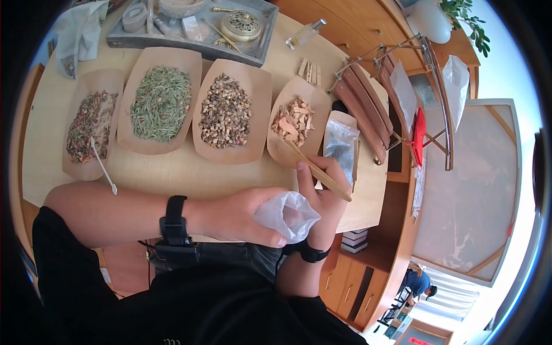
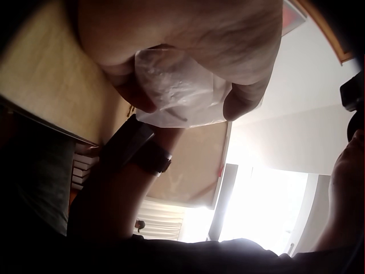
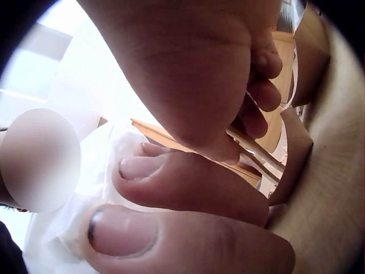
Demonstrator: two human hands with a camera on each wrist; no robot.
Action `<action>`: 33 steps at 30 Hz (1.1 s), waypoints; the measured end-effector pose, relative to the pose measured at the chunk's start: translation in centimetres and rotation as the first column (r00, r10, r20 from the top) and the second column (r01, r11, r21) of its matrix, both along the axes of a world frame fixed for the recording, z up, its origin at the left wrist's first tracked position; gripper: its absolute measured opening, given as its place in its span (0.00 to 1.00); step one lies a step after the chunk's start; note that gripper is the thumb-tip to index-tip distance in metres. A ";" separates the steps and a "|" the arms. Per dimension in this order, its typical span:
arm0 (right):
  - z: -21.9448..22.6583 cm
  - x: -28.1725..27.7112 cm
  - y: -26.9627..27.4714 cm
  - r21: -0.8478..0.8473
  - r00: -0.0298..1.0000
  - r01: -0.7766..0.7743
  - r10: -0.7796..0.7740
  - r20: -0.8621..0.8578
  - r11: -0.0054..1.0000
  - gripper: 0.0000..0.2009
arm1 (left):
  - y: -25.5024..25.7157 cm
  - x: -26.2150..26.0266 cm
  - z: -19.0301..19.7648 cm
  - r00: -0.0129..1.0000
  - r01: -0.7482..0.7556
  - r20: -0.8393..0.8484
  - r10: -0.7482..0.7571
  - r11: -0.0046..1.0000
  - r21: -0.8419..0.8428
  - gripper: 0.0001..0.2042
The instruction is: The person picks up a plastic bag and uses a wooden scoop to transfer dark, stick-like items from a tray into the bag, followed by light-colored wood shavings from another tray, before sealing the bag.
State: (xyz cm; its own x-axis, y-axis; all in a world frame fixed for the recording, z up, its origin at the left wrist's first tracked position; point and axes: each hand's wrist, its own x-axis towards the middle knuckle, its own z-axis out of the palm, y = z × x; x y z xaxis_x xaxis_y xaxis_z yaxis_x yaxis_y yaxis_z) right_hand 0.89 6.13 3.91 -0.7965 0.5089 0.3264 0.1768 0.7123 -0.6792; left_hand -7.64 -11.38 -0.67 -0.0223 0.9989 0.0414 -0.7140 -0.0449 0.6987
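White bag [image 1: 275, 214], contents unclear, in left grip [image 1: 248, 215]

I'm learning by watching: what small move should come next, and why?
Probably closing the wooden tweezers on a wood chip: the right hand has their tips at the wood chips, and the left hand holds the white bag with its mouth open.

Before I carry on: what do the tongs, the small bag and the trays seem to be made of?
Tongs: wood or bamboo, apparently unpainted, judging by the even tan colour; which one, I can't tell.
Bag: probably thin plastic, as it is whitish, see-through and crinkled.
Trays: likely matte kraft paperboard, going by the plain brown colour and thin walls.
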 end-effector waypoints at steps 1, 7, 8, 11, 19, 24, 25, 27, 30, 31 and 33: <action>0.1 0.1 0.0 0.021 1.000 -0.002 0.001 0.030 1.000 0.06 | 0.0 0.0 -0.1 1.000 0.006 0.007 -0.006 1.000 0.002 0.33; -1.1 0.6 0.7 -0.056 0.999 0.037 -0.039 -0.029 0.998 0.06 | 0.1 0.1 -0.2 1.000 0.009 0.027 -0.009 1.000 0.004 0.33; -1.2 0.8 0.8 -0.189 0.995 0.092 -0.099 -0.030 0.978 0.06 | 0.1 0.1 -0.2 1.000 0.009 0.019 -0.010 1.000 0.003 0.33; -0.8 1.0 1.0 -0.286 0.984 0.142 -0.166 -0.063 0.948 0.06 | 0.1 0.1 -0.4 1.000 -0.005 0.007 0.005 1.000 -0.007 0.33; -0.3 0.5 0.6 -0.172 0.999 0.018 -0.010 0.046 0.985 0.08 | 0.1 0.1 -0.4 1.000 0.010 0.024 -0.010 1.000 -0.005 0.32; -0.3 0.3 0.5 -0.227 0.993 0.070 -0.046 0.109 0.971 0.09 | 0.1 0.1 -0.5 1.000 0.001 0.019 -0.001 1.000 -0.006 0.32; -0.5 0.3 0.7 -0.228 0.994 0.067 -0.046 0.095 0.971 0.09 | 0.2 0.1 -0.4 0.999 0.010 0.037 -0.010 1.000 -0.004 0.32; -0.9 0.5 0.9 -0.230 0.996 0.064 -0.047 0.081 0.971 0.09 | 0.2 0.1 -0.5 0.998 0.018 0.055 -0.018 1.000 -0.003 0.32; -1.2 1.0 1.2 -0.351 0.992 0.082 -0.110 -0.059 0.933 0.10 | 0.0 -0.1 -0.5 1.000 0.015 0.013 -0.015 1.000 0.008 0.32; -0.7 1.3 1.5 -0.403 0.988 0.059 -0.113 -0.110 0.913 0.11 | 0.0 -0.2 -0.3 1.000 0.011 0.022 -0.011 1.000 0.014 0.32; -0.4 2.0 2.3 -0.450 0.980 0.038 -0.121 -0.159 0.892 0.11 | 0.1 -0.2 -0.2 0.999 0.010 0.032 -0.011 1.000 0.022 0.32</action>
State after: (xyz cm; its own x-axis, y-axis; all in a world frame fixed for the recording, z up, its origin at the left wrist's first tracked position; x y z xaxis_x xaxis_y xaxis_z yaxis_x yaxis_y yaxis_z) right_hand 2.89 8.40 3.53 -0.6972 0.6927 0.1844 0.0669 0.3190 -0.9454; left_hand -7.82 -11.28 -0.89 -0.0138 0.9979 0.0628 -0.7365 -0.0526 0.6744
